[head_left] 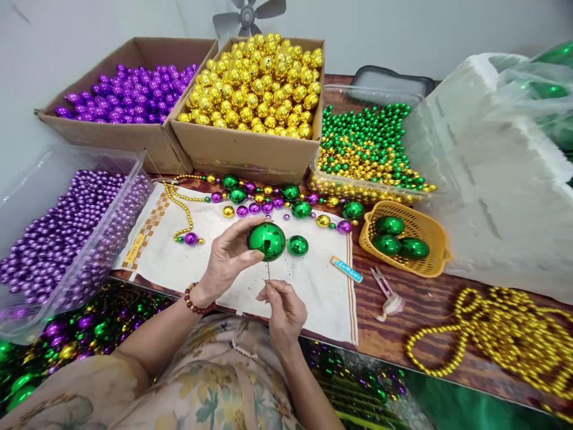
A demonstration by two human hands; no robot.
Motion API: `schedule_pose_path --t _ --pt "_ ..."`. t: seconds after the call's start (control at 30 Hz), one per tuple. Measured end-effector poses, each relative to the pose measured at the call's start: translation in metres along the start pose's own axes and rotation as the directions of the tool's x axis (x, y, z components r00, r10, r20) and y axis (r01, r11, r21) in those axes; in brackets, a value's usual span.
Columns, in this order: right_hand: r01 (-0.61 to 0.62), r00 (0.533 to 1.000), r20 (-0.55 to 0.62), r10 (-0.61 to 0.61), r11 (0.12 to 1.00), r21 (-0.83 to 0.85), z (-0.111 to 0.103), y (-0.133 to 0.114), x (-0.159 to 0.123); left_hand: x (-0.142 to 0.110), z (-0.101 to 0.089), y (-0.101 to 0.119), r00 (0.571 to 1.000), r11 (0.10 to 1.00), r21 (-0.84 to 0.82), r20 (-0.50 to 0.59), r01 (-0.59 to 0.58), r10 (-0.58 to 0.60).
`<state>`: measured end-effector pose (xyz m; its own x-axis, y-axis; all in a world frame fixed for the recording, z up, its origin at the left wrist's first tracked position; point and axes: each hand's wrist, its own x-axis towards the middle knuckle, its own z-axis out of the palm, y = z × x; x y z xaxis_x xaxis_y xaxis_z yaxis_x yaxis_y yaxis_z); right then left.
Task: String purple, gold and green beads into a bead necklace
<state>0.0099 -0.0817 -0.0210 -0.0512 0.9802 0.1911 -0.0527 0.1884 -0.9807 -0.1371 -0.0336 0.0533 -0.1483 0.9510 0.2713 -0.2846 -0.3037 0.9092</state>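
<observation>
My left hand grips a large shiny green ball between thumb and fingers, above a white cloth. My right hand is just below it, fingers pinched on a thin needle that points up into the ball. A smaller green ball hangs right beside the big one. A strand of green, purple and gold beads lies across the cloth's far edge.
Cardboard boxes of purple balls and gold balls stand at the back. Clear tubs hold purple beads and green-gold beads. A yellow basket holds green balls. Snips, gold bead strands, white foam.
</observation>
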Motion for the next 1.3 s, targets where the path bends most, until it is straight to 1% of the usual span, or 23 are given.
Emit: schedule_pose_path --t 0.2,0.3,0.4,0.5,0.57,0.63,0.7,0.77,0.87,0.93,1.0,1.07,1.1,1.17,1.23,1.3 --pt "0.038 0.997 0.07 -0.037 0.999 -0.002 0.0 -0.004 0.0 0.0 0.0 -0.005 0.999 0.998 -0.044 -0.035 0.041 -0.042" --pt "0.047 0.998 0.042 -0.047 0.999 0.017 0.001 -0.006 0.002 -0.003 0.002 -0.006 0.999 0.998 -0.048 0.005 0.049 -0.049" --pt "0.013 1.0 0.005 -0.013 0.999 0.032 0.003 -0.009 0.007 -0.009 0.006 -0.007 0.997 0.996 -0.06 0.05 0.064 -0.061" --pt "-0.025 1.0 0.006 0.025 0.998 0.057 0.003 -0.012 0.014 -0.013 0.008 -0.009 0.996 0.995 -0.051 0.049 0.082 -0.08" --pt "-0.049 0.998 0.038 0.046 0.995 0.082 0.0 -0.012 0.018 -0.013 0.007 -0.013 0.996 0.996 -0.027 0.033 0.09 -0.089" --pt "-0.08 0.993 0.097 0.07 0.991 0.108 -0.005 -0.011 0.02 -0.012 0.004 -0.017 0.994 0.994 -0.012 0.013 0.107 -0.107" --pt "-0.134 0.982 0.147 0.114 0.982 0.132 -0.011 -0.009 0.02 -0.011 0.001 -0.023 0.99 0.99 -0.01 -0.005 0.142 -0.142" --pt "-0.222 0.968 0.157 0.198 0.962 0.158 -0.014 -0.006 0.019 -0.011 0.0 -0.029 0.983 0.983 -0.012 -0.021 0.183 -0.183" --pt "-0.339 0.941 0.099 0.325 0.918 0.205 -0.015 0.0 0.017 -0.016 0.002 -0.036 0.972 0.972 -0.002 -0.031 0.234 -0.234" --pt "-0.353 0.934 0.036 0.354 0.91 0.218 -0.014 0.004 0.016 -0.022 0.005 -0.039 0.96 0.96 0.027 -0.012 0.279 -0.279" --pt "-0.344 0.935 -0.015 0.356 0.914 0.214 -0.014 0.009 0.015 -0.028 0.005 -0.043 0.947 0.946 0.073 0.043 0.315 -0.318" --pt "-0.345 0.932 -0.042 0.36 0.916 0.203 -0.015 0.014 0.016 -0.027 0.001 -0.049 0.941 0.94 0.137 0.087 0.313 -0.326" --pt "-0.346 0.93 -0.055 0.363 0.917 0.196 -0.016 0.017 0.016 -0.024 -0.003 -0.054 0.945 0.938 0.176 0.082 0.299 -0.317" --pt "-0.347 0.928 -0.079 0.365 0.921 0.177 -0.019 0.023 0.016 -0.01 -0.015 -0.065 0.96 0.921 0.288 0.027 0.261 -0.28" --pt "-0.347 0.925 -0.1 0.365 0.924 0.162 -0.022 0.029 0.015 0.011 -0.026 -0.08 0.975 0.863 0.464 -0.015 0.203 -0.221" --pt "-0.358 0.92 -0.107 0.376 0.92 0.159 -0.024 0.033 0.012 0.033 -0.032 -0.093 0.985 0.735 0.666 0.008 0.125 -0.175"
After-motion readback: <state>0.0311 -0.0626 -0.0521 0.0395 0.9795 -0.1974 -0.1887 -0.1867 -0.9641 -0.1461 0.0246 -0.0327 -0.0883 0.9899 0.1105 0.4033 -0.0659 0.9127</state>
